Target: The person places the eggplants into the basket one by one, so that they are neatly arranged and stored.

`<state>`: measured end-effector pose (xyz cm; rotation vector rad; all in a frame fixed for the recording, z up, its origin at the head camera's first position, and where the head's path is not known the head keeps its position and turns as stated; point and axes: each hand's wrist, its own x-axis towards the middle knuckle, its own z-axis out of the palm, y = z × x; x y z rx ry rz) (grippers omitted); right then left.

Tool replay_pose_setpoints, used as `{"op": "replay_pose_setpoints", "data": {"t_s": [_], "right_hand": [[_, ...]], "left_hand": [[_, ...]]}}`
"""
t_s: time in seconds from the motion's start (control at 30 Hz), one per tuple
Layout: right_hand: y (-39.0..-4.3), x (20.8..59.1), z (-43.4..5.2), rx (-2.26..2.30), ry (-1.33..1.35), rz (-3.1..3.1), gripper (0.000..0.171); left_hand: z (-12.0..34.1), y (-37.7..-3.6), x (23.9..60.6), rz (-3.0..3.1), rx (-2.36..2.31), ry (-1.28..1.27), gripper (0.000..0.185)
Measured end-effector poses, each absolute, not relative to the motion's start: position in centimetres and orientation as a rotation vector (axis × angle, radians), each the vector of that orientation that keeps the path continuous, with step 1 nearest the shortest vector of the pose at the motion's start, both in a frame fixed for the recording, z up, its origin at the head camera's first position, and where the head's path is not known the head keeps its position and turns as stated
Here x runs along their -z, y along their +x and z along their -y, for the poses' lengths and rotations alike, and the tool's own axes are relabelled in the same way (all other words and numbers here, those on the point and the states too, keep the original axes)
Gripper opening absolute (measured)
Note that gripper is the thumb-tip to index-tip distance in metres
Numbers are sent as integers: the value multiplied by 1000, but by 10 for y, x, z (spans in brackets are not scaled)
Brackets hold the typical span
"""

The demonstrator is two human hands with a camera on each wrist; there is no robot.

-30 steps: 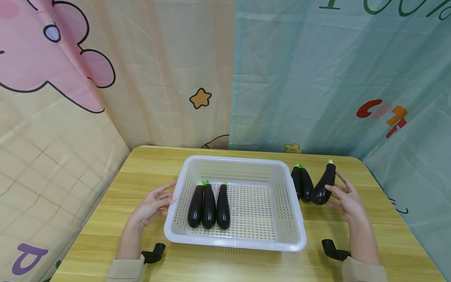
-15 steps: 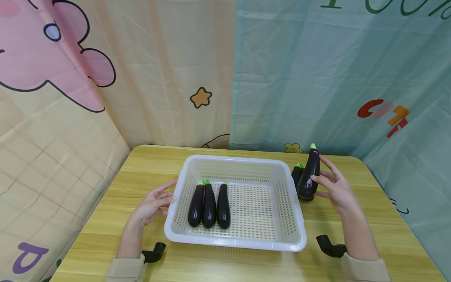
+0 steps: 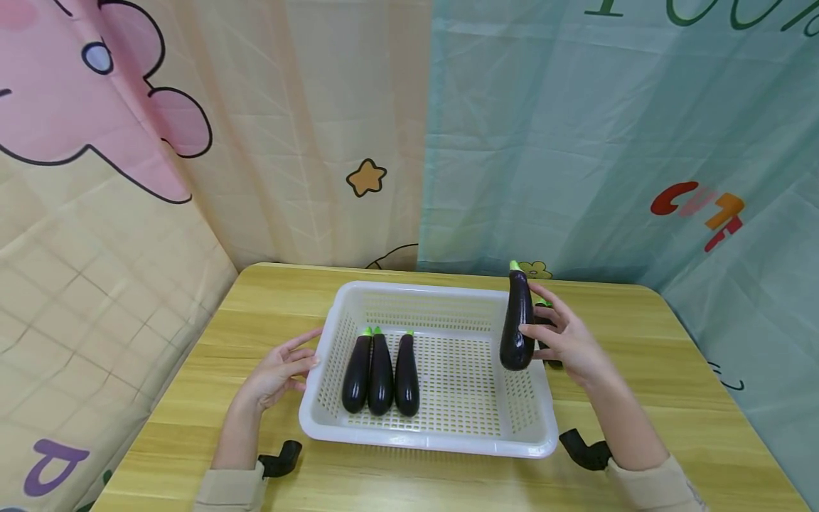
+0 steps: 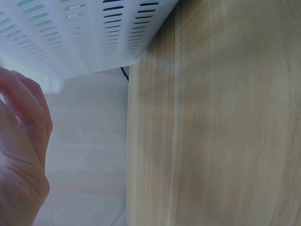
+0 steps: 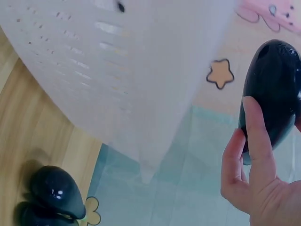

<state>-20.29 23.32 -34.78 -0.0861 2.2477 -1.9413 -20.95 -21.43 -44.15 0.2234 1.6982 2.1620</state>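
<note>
Seemingly loading step: right hand (image 3: 569, 346) grip holds eggplant (image 3: 517, 320) over basket (image 3: 422, 442); left hand (image 3: 278, 371), loosely spread, touches basket. Next likely: lowering beside three eggplants (image 3: 381, 377).

Head cam: bright, even, diffuse lt; mostly sharp.
Eggplants (image 3: 381, 377) in basket (image 3: 425, 444): small white glare spots on glossy skin.
Table (image 3: 192, 405): pale sheen just below basket, approx. ctr.
Backdrop (image 3: 576, 142): faint fold shading.
L wrist cam: hazy, bluish, low contrast; basket overexp. nr frame's L edge.
R wrist cam: basket washed out, blurry; held eggplant (image 5: 273, 84) v. dark w/ tiny glints.
</note>
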Motion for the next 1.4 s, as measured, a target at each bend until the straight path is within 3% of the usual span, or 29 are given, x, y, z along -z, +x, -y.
{"op": "replay_pose_setpoints", "data": {"t_s": [0.6, 1.4], "right_hand": [[-221, 341, -189, 1763, -245, -2118, 74], [-249, 390, -128, 1821, 51, -1825, 69]], "left_hand": [[214, -209, 440, -1677, -2172, 239, 52], [215, -210, 443, -1688, -2167, 271, 52]]}}
